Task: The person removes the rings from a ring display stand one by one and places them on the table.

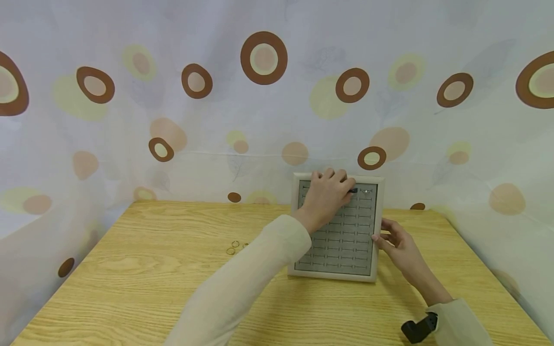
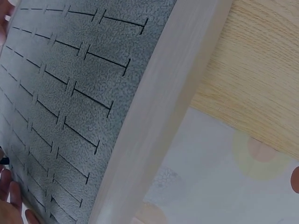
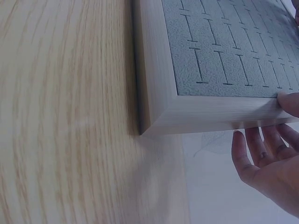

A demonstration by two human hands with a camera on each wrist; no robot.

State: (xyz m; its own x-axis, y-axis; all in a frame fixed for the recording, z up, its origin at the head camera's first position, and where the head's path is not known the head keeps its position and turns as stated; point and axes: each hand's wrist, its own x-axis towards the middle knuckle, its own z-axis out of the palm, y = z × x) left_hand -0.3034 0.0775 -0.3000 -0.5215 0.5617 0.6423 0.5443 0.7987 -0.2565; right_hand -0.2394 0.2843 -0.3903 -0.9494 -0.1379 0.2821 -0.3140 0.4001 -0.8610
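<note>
A ring display tray [image 1: 335, 230] with a pale wooden frame and grey slotted padding stands upright on the table in the head view. My left hand [image 1: 325, 197] is at its top, fingers bent at the upper edge. By the thumb tip is a small black object [image 1: 353, 191], which the left fingers pinch against the top row; its kind is too small to make out. Beside it, a silvery ring [image 1: 366, 191] sits in the top right slot. My right hand [image 1: 400, 245] grips the tray's right side, thumb on the front of the frame and fingers [image 3: 261, 147] behind.
Several gold-coloured rings [image 1: 231, 251] lie on the wooden table [image 1: 143, 278] left of the tray, partly behind the left sleeve [image 1: 246, 278]. A patterned curtain [image 1: 207, 129] hangs behind the table and along both sides. A black device [image 1: 420, 329] is strapped at the right wrist.
</note>
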